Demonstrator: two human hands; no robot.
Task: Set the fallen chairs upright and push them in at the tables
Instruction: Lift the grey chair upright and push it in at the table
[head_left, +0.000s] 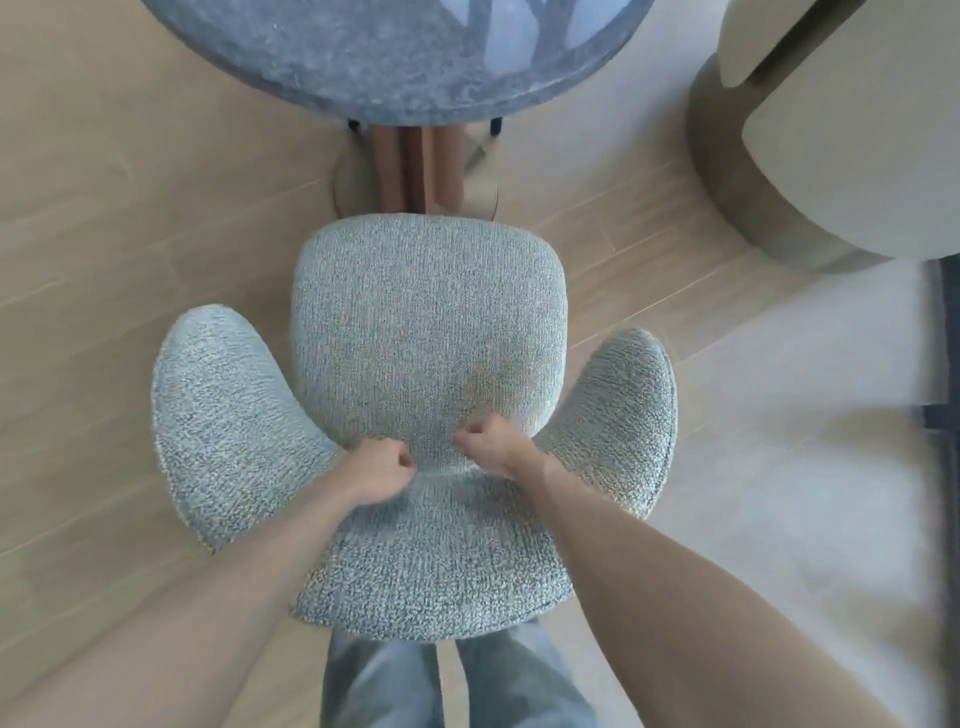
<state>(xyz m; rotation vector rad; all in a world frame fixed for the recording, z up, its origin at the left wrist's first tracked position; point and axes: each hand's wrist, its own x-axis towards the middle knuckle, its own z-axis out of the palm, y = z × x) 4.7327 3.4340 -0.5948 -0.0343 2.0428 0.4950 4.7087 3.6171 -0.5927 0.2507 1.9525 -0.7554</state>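
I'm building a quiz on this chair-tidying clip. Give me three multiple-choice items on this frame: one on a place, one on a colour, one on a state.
1. Where is the round grey stone table?
A. Ahead of the chair's seat
B. Behind the person
C. On top of the chair

2. What colour is the nubby fabric armchair?
A. Red
B. Pale blue-grey
C. Black

3. How does the armchair stand?
A. On its side
B. Upside down
C. Upright, seat facing up

Answers:
1 A, the table edge lies beyond the seat front.
2 B, the woven cover is flecked blue-grey.
3 C, the seat faces the camera, with the left hand and right hand curled in a grip at the top of the backrest.
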